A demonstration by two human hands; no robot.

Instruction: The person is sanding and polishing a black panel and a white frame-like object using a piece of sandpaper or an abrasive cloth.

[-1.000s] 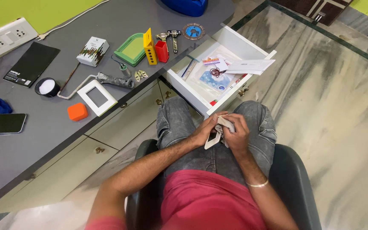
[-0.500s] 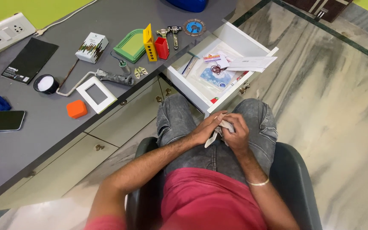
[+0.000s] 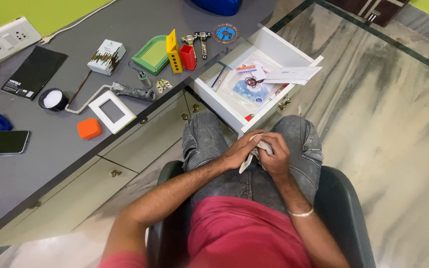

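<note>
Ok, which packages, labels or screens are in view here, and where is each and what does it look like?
Small carton: desk, upright, white with green-brown pattern.
Phone: desk's left edge, flat, dark screen.
Black booklet: desk, white label at one corner.
Clear packet: open drawer, blue card inside.
White envelope: across the drawer's rim.

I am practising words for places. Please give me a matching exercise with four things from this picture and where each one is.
Things:
1. white plate
2. orange block
3. papers
4. phone

Places:
a. far left of the desk
b. on the open drawer
c. in both hands, over the lap
d. on the desk beside the white frame

Pairs: 1-c, 2-d, 3-b, 4-a
</note>
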